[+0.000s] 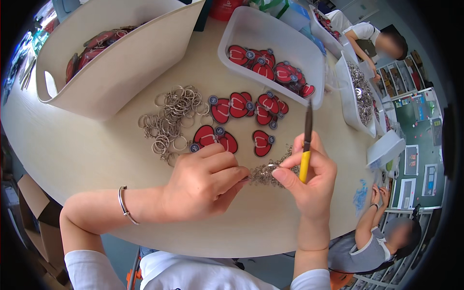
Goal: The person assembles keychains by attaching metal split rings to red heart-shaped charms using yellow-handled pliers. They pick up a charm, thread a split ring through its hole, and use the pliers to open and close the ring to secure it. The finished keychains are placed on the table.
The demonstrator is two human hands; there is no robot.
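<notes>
As two hands (205, 181) work, one (right (315, 180)) holds one tool (305, 165).

Pale table (111, 154): red tags (262, 143), rings (180, 107) (heaped).

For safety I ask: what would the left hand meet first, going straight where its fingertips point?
Probably the small metal parts; if it passes above them, the right hand. Depth is unclear.

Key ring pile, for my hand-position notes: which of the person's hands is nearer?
Left. The left hand is just below the key ring pile, slightly right; the right hand is farther right.
</notes>
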